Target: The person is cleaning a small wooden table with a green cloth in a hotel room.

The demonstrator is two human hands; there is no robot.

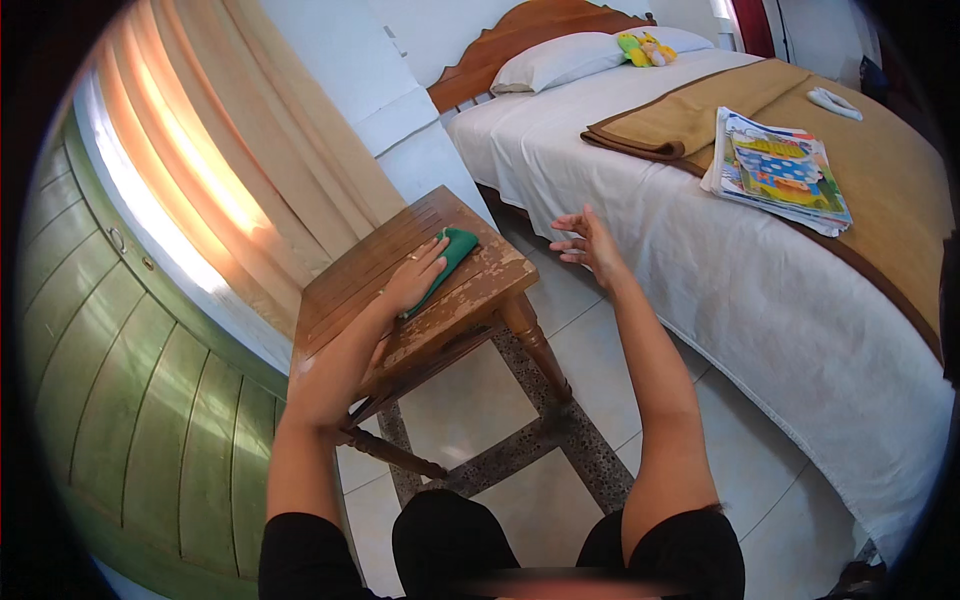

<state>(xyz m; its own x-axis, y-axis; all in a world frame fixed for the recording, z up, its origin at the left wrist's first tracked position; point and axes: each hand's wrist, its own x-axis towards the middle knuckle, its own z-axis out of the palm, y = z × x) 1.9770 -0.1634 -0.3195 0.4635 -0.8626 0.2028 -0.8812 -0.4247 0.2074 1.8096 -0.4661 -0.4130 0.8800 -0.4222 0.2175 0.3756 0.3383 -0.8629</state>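
My left hand [420, 277] lies on a folded green cloth [459, 246], holding it against the top of a small wooden table [360, 292]. A ring shows on one finger. The cloth sits near the table's right edge, where the varnish is worn off in pale patches; part of it is hidden under my palm. To the right of the table, my right hand [589, 244] hangs in the air with its fingers apart and nothing in it. It is between the table corner and the side of the bed.
A bed with a white sheet [660, 247] stands at the right, bearing a brown blanket [885, 180], a stack of printed papers [784, 176], pillows [559, 64] and plush toys [645, 51]. Left are a green wooden door [142, 360] and a beige curtain [300, 150]. Turned table legs [536, 345] meet the tiled floor [465, 390].
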